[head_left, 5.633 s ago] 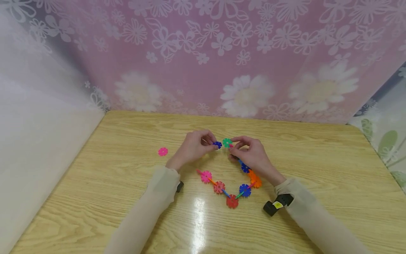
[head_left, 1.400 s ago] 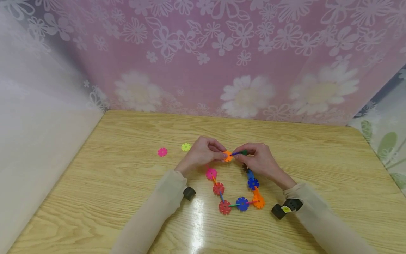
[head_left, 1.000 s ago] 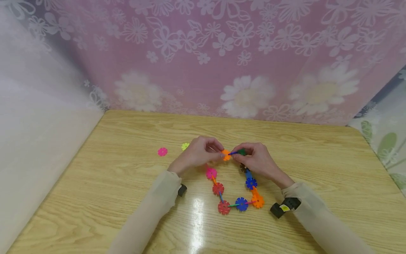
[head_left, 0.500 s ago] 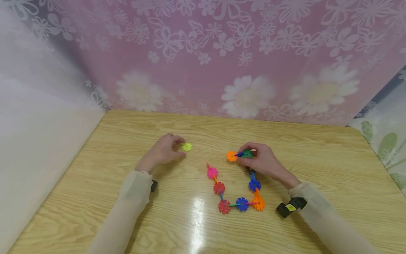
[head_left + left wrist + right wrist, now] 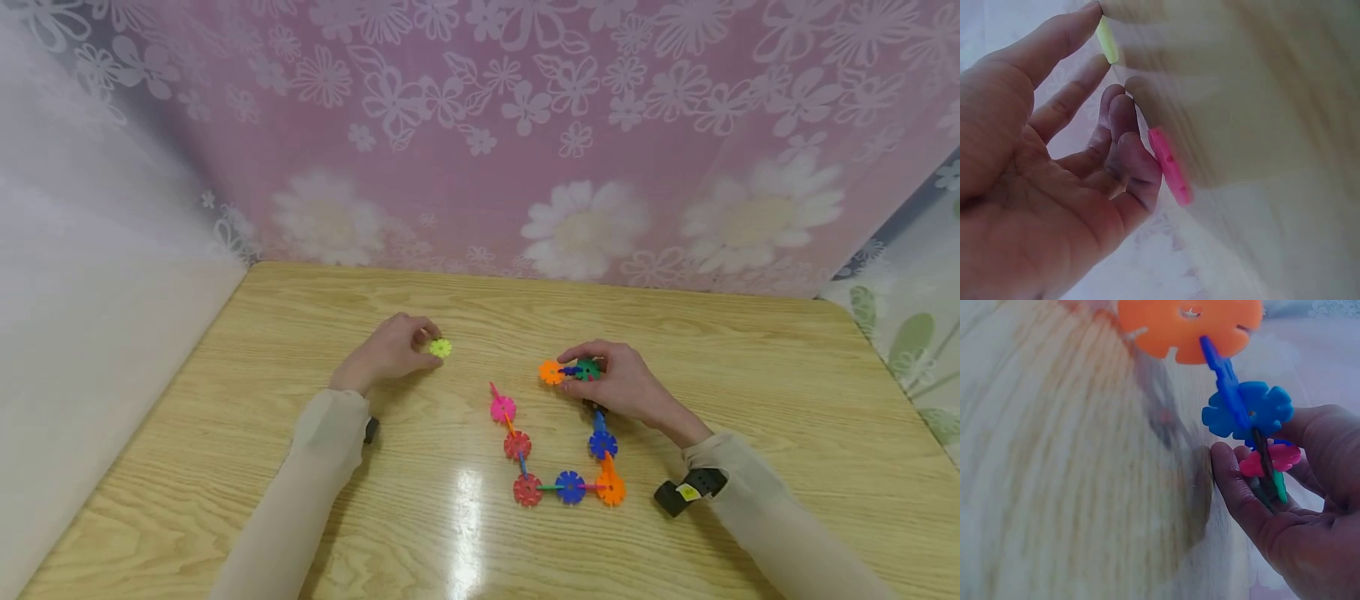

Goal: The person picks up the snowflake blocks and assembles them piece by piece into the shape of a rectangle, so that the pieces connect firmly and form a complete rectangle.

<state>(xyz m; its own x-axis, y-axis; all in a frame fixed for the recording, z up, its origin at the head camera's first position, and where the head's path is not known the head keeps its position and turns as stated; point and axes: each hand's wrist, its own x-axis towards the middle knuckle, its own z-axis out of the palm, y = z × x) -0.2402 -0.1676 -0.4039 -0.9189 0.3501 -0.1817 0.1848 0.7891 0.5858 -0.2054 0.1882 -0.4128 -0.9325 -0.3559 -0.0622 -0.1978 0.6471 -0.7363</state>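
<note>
My left hand (image 5: 390, 348) is at a loose yellow snowflake disc (image 5: 441, 348) lying on the table; thumb and index finger pinch its edges. Below its curled fingers, a pink snowflake disc (image 5: 1170, 167) shows in the left wrist view, hidden from the head view. With my right hand (image 5: 626, 383) I hold the upper right part of a chain of snowflake discs (image 5: 570, 487), around a green disc (image 5: 587, 370). An orange disc (image 5: 551, 372) forms that end, joined by a dark blue one. The chain's other end carries an upright pink disc (image 5: 493, 390), apart from the orange disc.
The chain lies in a U shape on the wood-grain table (image 5: 675, 550). A pink flowered curtain (image 5: 465, 192) stands behind the table, with pale cloth at both sides. Black wrist straps (image 5: 690, 490) sit at the sleeves.
My left hand has let go of the orange disc and moved left to the yellow disc. The orange disc now joins the chain, replacing loose ends seen earlier; my right hand stays on the chain.
</note>
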